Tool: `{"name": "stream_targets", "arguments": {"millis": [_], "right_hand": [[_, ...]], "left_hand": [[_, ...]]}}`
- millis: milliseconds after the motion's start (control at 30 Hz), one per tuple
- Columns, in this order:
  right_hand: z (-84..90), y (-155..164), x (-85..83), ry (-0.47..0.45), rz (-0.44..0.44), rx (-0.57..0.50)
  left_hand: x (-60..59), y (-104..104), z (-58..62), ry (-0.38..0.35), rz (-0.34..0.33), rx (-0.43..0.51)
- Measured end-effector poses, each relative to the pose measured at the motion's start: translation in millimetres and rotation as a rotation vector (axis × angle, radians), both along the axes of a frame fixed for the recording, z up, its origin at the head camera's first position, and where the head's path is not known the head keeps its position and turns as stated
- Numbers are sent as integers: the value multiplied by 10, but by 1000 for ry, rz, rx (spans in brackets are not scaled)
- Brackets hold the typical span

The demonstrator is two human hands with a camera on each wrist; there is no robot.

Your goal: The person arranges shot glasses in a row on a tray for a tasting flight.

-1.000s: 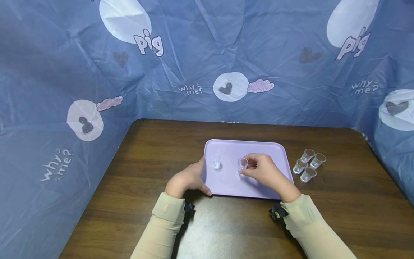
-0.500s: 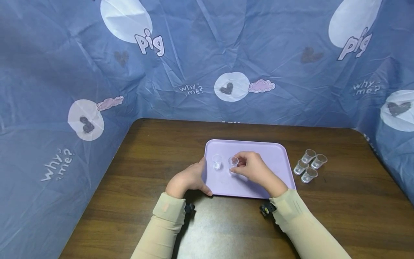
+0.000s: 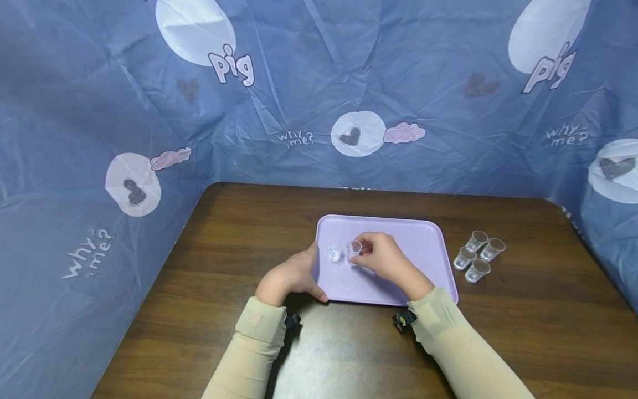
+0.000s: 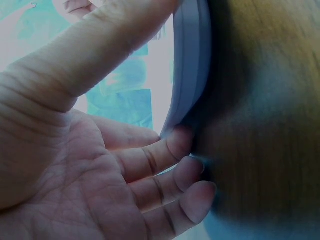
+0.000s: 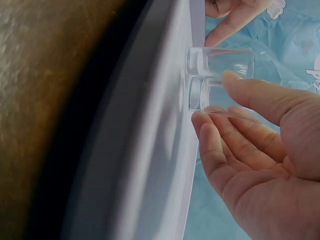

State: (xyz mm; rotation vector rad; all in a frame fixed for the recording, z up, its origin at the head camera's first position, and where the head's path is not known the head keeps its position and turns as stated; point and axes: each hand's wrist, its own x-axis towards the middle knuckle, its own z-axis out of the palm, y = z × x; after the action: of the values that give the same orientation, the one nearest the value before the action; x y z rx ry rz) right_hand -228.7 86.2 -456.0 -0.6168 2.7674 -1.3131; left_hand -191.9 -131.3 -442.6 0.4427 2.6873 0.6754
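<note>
My right hand point(image 3: 384, 257) pinches a small clear cup point(image 3: 354, 250), shaped like a shot glass, between thumb and fingers over the lilac tray point(image 3: 399, 288). Just left of it, a second clear cup point(image 3: 335, 250) stands upright on the tray. In the right wrist view the held cup point(image 5: 196, 94) is upright with its base close to the tray surface, right beside the other cup point(image 5: 220, 61). My left hand point(image 3: 291, 274) lies at the tray's left side, thumb by the front corner. In the left wrist view its fingertips point(image 4: 182, 142) touch the tray's rim point(image 4: 187, 65), fingers fairly straight.
Several more clear cups point(image 3: 477, 269) stand grouped on the brown wooden table point(image 3: 349, 360), just right of the tray. A blue printed cloth point(image 3: 299, 100) hangs behind and at both sides of the table.
My right hand has carried the cup leftward across the tray until it is close beside the standing cup. My left hand has stayed at the tray's edge.
</note>
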Motion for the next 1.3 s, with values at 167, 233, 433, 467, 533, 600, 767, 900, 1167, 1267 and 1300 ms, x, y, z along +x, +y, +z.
{"name": "stream_targets", "arguments": {"millis": [167, 233, 433, 467, 533, 600, 767, 900, 1167, 1267, 1300], "right_hand": [[-14, -10, -5, -5, 8, -6], [-20, -15, -4, -8, 12, -7], [-43, -21, -15, -10, 0, 11], [-48, -20, -20, -7, -1, 13], [-57, -19, -31, -3, -4, 14], [-67, -16, -43, -1, -7, 14], [-79, -9, -61, -6, -16, 11], [-81, -7, -60, -20, -12, -5], [-47, 63, -40, -67, -9, -44], [-15, 102, -17, -70, -3, -62], [-4, 115, -9, -70, -1, -65]], "left_hand": [[0, 4, 0, -4, 3, -11], [-3, 4, -4, -6, 2, -11], [-12, 9, -14, -3, -1, 1], [-12, 11, -12, -3, -1, 2], [-17, 13, -15, -3, -3, 3], [-21, 16, -16, 0, -4, 4], [-26, 23, -14, 1, -2, 11], [-19, 23, -6, 2, -2, -4], [-17, 16, -19, 2, -1, -23], [-16, 10, -24, 1, -2, -24], [-16, 8, -27, 0, -3, -20]]}}
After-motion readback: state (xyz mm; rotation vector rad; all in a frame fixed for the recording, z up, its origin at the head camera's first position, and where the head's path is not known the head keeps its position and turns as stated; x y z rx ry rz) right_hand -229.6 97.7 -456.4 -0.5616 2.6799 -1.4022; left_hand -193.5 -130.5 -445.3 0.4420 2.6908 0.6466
